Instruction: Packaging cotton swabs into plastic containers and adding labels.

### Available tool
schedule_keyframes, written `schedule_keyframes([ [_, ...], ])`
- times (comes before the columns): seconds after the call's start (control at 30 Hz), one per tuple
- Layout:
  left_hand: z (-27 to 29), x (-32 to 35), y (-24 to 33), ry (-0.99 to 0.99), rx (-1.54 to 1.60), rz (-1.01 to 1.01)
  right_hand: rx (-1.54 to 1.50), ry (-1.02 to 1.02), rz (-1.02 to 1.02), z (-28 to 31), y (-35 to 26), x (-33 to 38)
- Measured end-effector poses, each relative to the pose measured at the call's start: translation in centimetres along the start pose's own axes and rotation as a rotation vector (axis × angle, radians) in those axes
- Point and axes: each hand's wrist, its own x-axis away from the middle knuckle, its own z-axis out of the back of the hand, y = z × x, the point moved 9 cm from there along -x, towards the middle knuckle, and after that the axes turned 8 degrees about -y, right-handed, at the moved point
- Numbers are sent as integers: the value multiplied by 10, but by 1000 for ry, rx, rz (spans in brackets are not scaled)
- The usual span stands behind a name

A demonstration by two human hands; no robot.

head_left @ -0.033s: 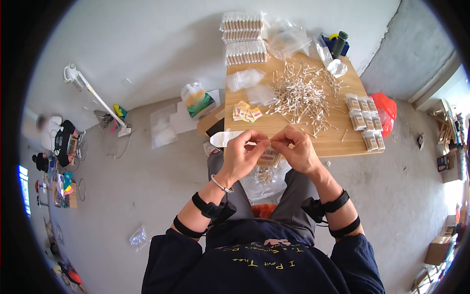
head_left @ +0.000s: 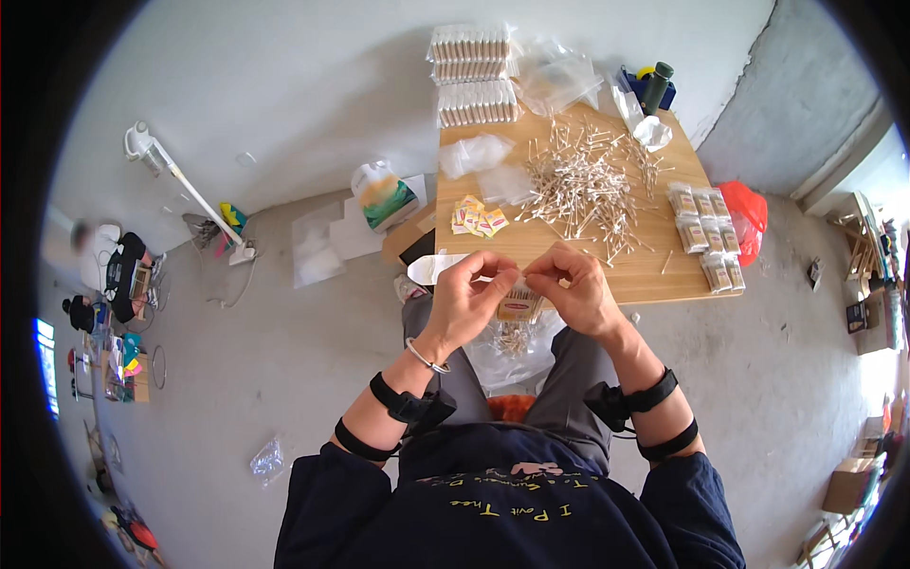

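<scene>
My left hand and my right hand meet over my lap at the table's near edge. Thumb and fingers of each pinch the top of a small clear bag of cotton swabs, which hangs between them with a printed label inside. Whether its top is sealed is too small to tell. Below it, more cotton swabs lie in clear plastic between my legs. Beyond my hands, a loose heap of cotton swabs covers the middle of the wooden table. Small printed label cards lie left of the heap.
Filled small packs stand in rows at the table's right edge, beside a red plastic bag. Stacked swab packets, clear bags and a dark green bottle occupy the back. A white paper piece juts out at the near left.
</scene>
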Motion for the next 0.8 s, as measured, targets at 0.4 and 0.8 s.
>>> schedule_keyframes([
  [0.4,5,18,39,20,70,-117,-246,0,-116,8,-17,19],
  [0.8,-12,27,66,48,-159,-297,133,9,132,4,-65,19],
])
